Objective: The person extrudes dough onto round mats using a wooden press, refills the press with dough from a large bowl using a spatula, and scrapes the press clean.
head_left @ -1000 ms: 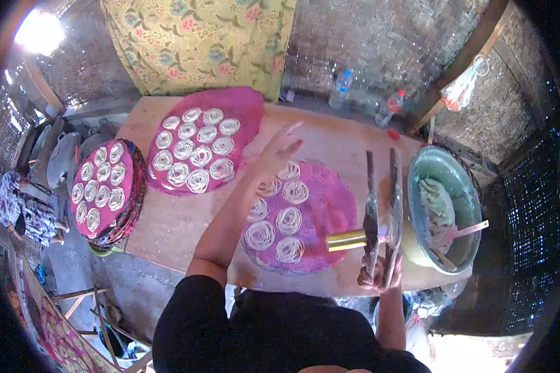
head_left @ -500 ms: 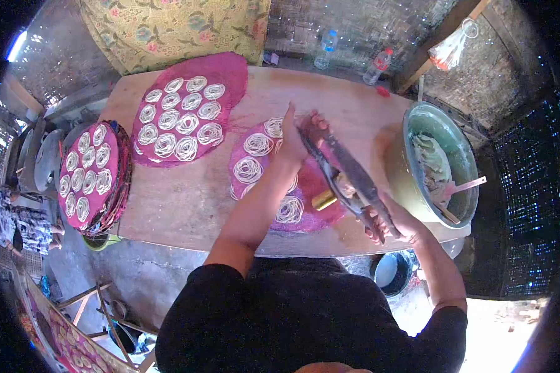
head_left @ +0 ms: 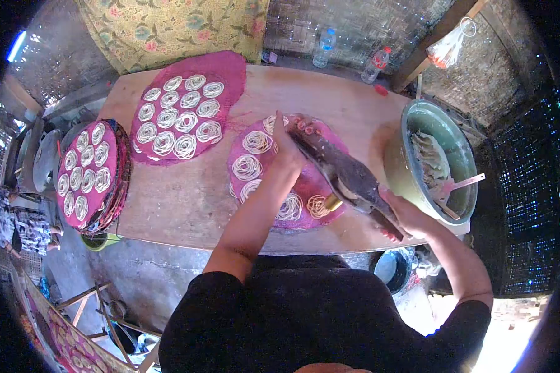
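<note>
My left hand (head_left: 294, 140) is closed round the upper left end of a dark wooden press (head_left: 348, 173). At its lower right end my right hand (head_left: 404, 217) grips the same press. A brass cylinder (head_left: 333, 202) sticks out below the press, over a round pink mat (head_left: 311, 180). Pale strands form a coil (head_left: 318, 207) on the mat just beside the cylinder's mouth. Several white noodle coils lie on the mat's left part, one of them a nest (head_left: 247, 167). My left forearm hides part of the mat.
Another pink mat (head_left: 233, 71) with coils lies at the back left of the table (head_left: 168, 214). Stacked round mats (head_left: 95, 202) stand at the left edge. A green tub (head_left: 457, 133) holds dough at the right. Two bottles stand behind; a person (head_left: 34, 230) is far left.
My left hand has come to the press from above the mat. The press has swung from upright to slanted and both hands now hold it. A new coil shows under the cylinder.
</note>
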The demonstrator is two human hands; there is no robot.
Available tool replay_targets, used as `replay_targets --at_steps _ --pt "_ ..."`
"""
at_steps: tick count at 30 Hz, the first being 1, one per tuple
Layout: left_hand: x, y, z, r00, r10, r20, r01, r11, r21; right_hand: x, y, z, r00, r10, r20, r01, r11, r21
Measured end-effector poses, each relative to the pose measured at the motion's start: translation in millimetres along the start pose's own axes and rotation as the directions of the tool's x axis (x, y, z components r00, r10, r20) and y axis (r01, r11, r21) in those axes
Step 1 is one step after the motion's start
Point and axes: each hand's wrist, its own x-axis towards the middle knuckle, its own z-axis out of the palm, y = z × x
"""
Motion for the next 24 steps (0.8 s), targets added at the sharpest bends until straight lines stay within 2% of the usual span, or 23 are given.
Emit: replay_targets --at_steps 2,4,5,8,10,12,14,16,17,18,19,20,21,22,23,24 --pt "4 -2 1 1.000 0.015 -0.024 -0.016 1.000 -0.009 1 -3 -2 0.999 -0.013 -0.037 0.012 0.999 -0.038" --pt "10 7 9 0.997 0.008 0.080 -0.005 0.999 -0.038 4 -8 5 0.990 -0.125 -0.064 0.125 0.992 -0.013" --pt "9 12 12 0.994 0.018 0.106 -0.018 1.000 0.001 8 -8 7 0.991 -0.132 -0.032 0.131 0.991 -0.014" --pt "-2 22 14 0.993 -0.006 0.114 0.002 0.999 0.032 3 -6 17 0.990 -0.135 -0.035 0.135 0.991 -0.017" --pt "-8 16 11 0.998 0.012 0.063 -0.016 0.998 0.068 -1 2 15 0.993 -0.117 -0.005 0.117 0.993 0.013" --pt "-9 3 1 0.998 -0.023 0.063 0.022 1.000 0.014 -12 3 12 0.997 -0.037 -0.064 0.036 0.999 -0.022" --pt "2 -10 -5 0.998 -0.038 0.058 0.039 0.999 -0.018 -9 10 7 0.994 -0.050 -0.101 0.046 0.998 -0.038" --pt "23 -21 -15 0.985 -0.091 0.144 0.096 0.995 -0.031 -4 16 3 0.988 -0.060 -0.143 0.053 0.997 -0.057" --pt "35 -23 -25 0.948 -0.132 0.289 0.154 0.987 -0.054 -1 20 2 0.985 -0.071 -0.155 0.074 0.997 0.013" --pt "35 -25 -16 0.946 -0.132 0.296 0.155 0.986 -0.056 4 24 0 0.982 -0.086 -0.169 0.101 0.992 0.082" --pt "34 -27 -1 0.972 -0.147 0.182 0.143 0.989 0.035 11 34 -5 0.992 -0.079 -0.103 0.098 0.975 0.199" --pt "32 -29 10 0.987 -0.150 0.064 0.141 0.982 0.128 14 41 -7 0.991 -0.081 -0.109 0.101 0.975 0.200" --pt "34 -26 5 0.986 -0.154 0.066 0.145 0.981 0.129 14 46 -8 0.988 -0.119 -0.097 0.143 0.947 0.289" --pt "34 -18 -5 0.959 -0.283 0.033 0.260 0.915 0.309 14 50 -8 0.984 -0.157 -0.085 0.177 0.909 0.377" --pt "34 -15 -14 0.916 -0.400 -0.026 0.363 0.802 0.473 13 53 -9 0.984 -0.154 -0.084 0.175 0.906 0.385" --pt "26 -20 -18 0.913 -0.406 -0.032 0.371 0.797 0.476 12 56 -11 0.982 -0.165 -0.088 0.187 0.886 0.425"
